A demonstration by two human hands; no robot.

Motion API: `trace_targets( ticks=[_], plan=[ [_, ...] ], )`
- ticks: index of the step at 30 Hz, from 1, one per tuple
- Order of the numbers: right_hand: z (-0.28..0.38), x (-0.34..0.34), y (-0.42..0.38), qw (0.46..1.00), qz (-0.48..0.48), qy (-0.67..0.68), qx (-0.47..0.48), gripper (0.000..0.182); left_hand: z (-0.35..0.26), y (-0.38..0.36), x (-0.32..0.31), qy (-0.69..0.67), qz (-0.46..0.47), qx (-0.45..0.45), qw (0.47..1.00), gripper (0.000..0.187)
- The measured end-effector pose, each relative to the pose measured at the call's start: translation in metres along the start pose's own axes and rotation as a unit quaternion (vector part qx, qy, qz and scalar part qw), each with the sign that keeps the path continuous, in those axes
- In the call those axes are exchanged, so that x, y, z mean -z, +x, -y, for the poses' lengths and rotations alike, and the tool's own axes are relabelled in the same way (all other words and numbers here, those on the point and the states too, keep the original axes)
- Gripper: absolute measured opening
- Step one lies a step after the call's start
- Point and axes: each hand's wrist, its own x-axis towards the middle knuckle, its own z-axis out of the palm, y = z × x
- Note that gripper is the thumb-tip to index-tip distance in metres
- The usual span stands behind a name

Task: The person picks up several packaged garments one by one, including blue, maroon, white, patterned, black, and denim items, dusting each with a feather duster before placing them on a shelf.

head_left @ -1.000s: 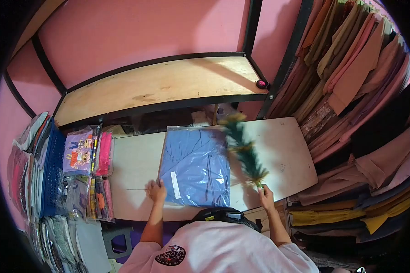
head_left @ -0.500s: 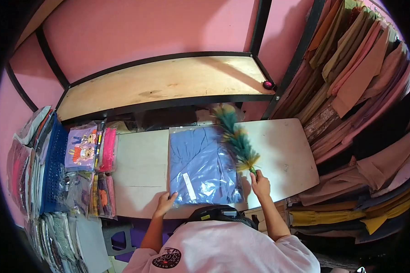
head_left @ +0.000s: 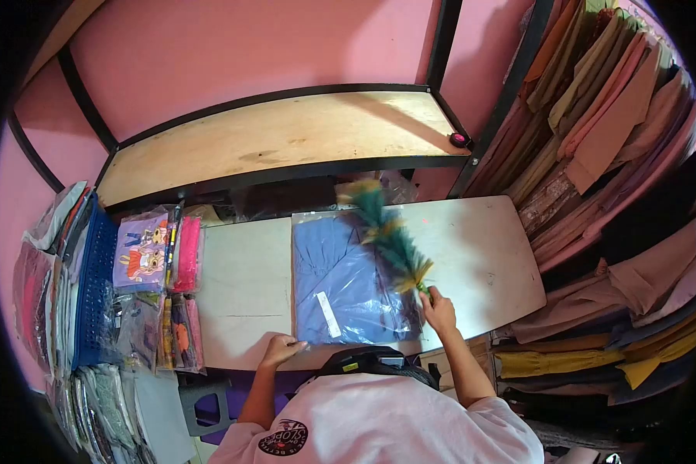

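A blue garment in a clear plastic bag [head_left: 336, 278] lies flat on the pale table, with a white label strip on its front. At the bag's near left corner, my left hand [head_left: 281, 350] is closed with its fingertips on the plastic edge. My right hand [head_left: 438, 311] is wrapped round the green handle of a feather duster [head_left: 394, 247]. The duster's green and yellow feathers slant up and left across the right part of the bag, blurred by motion.
A blue plastic basket [head_left: 95, 286] and bagged, folded clothes [head_left: 141, 249] stand on the left. Behind the table is a wooden shelf [head_left: 286, 139] with a black frame and a small dark round object [head_left: 458, 140]. Hanging garments [head_left: 588, 147] crowd the right side.
The duster has swung slightly left, its feathers now further over the bag. The bag appears shifted slightly right, and my left hand stays at its corner.
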Motion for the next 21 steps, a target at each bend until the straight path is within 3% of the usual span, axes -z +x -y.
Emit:
trace_targets(
  ticks=[1,3,6,11,13,17,21],
  plan=[
    [-0.001,-0.001,-0.010,1.000,0.000,-0.002,-0.001,0.040,0.003,-0.001,0.002,-0.003,0.020,-0.013,1.000,0.031],
    [-0.005,-0.007,-0.038,0.990,0.091,-0.026,0.109,0.041,0.019,0.002,-0.004,-0.036,0.013,-0.026,0.999,0.030],
    [-0.019,-0.014,-0.072,0.964,0.200,-0.065,0.163,0.042,0.036,0.004,-0.010,-0.092,0.006,-0.038,0.995,0.028],
    [-0.061,0.000,-0.096,0.992,0.086,-0.062,0.067,0.037,0.042,0.007,-0.013,-0.099,-0.004,-0.043,0.994,0.025],
    [-0.068,0.006,-0.092,0.996,0.023,-0.041,-0.075,0.035,0.033,0.006,-0.008,-0.088,0.028,-0.022,0.996,0.022],
    [-0.031,0.012,-0.074,0.997,-0.030,0.027,-0.068,0.034,0.039,0.008,-0.009,-0.065,0.021,-0.042,0.997,0.021],
    [0.011,-0.015,-0.058,0.993,0.047,-0.010,0.105,0.037,0.023,0.002,-0.005,-0.064,0.029,-0.028,0.997,0.022]
  ],
)
